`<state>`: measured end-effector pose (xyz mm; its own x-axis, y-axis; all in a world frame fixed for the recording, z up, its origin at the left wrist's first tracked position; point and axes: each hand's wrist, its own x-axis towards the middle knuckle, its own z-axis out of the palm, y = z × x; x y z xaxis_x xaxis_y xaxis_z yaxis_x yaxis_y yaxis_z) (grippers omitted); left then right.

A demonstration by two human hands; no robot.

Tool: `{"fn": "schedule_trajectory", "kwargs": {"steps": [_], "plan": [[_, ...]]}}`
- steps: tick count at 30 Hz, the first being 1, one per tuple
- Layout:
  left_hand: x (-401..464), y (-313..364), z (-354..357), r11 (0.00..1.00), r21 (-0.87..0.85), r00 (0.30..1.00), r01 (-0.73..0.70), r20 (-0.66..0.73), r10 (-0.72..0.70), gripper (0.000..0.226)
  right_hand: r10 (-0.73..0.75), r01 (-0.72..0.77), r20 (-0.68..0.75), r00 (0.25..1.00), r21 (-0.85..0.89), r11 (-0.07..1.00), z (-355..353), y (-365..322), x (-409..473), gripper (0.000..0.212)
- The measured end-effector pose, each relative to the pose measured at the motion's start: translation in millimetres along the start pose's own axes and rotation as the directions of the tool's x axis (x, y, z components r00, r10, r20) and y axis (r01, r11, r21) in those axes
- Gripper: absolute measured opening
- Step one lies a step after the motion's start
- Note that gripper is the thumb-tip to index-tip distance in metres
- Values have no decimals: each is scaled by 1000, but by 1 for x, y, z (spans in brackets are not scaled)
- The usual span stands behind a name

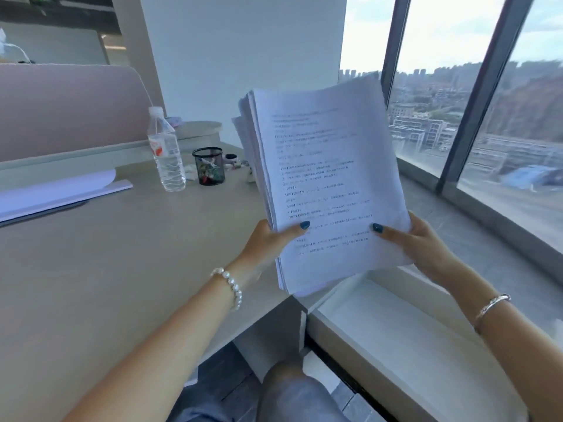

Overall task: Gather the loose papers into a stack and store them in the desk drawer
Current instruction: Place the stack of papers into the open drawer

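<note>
Stack: the paper stack [329, 184] was held upright, just above the open drawer [396, 339], probably to square its edges before lowering.
Left hand [271, 239]: clasped the stack's lower left edge, thumb across the front.
Right hand [417, 242]: gripped the lower right corner, steadying it.
Drawer: appeared empty, ready to receive it.

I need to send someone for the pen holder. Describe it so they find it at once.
On the long beige desk, look toward the far end by the white wall. Right of the clear plastic water bottle stands a small black wire-mesh cup, the only dark, see-through container there.
</note>
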<state>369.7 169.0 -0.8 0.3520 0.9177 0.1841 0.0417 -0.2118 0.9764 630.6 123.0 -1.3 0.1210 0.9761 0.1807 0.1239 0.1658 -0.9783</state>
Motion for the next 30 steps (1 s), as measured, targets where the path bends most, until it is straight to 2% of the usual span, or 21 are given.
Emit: {"fn": "schedule_trajectory", "kwargs": {"steps": [3, 7, 13, 18, 22, 24, 28, 30], "plan": [[12, 3, 26, 999, -32, 999, -16, 51, 17, 23, 28, -31, -33, 999, -89, 996, -51, 0, -17, 28], [29, -3, 42, 995, -97, 1000, 14, -17, -16, 46, 112, -112, -10, 994, -195, 974, -113, 9, -41, 27], [47, -29, 61, 997, 80, 1000, 17, -14, -15, 56, 311, -298, 23, 950, -225, 928, -178, 34, -64, 40], [60, -39, 77, 969, 248, 998, 17, 56, -32, 48, 386, -376, 10, 922, -200, 905, -195, 50, -73, 36], [66, -42, 88, 921, 389, 997, -1, 68, -28, 51, 395, -390, 5, 919, -156, 908, -199, 60, -75, 47], [68, -45, 90, 904, 428, 998, -7, 65, -23, 52, 395, -389, 7, 919, -152, 909, -200, 65, -73, 57], [69, -48, 87, 885, 466, 998, -14, 60, -16, 53, 420, -416, 6, 907, -129, 900, -200, 74, -70, 49], [68, -48, 86, 878, 478, 998, -15, 62, -17, 57, 426, -421, 18, 905, -111, 900, -198, 75, -71, 58]]}}
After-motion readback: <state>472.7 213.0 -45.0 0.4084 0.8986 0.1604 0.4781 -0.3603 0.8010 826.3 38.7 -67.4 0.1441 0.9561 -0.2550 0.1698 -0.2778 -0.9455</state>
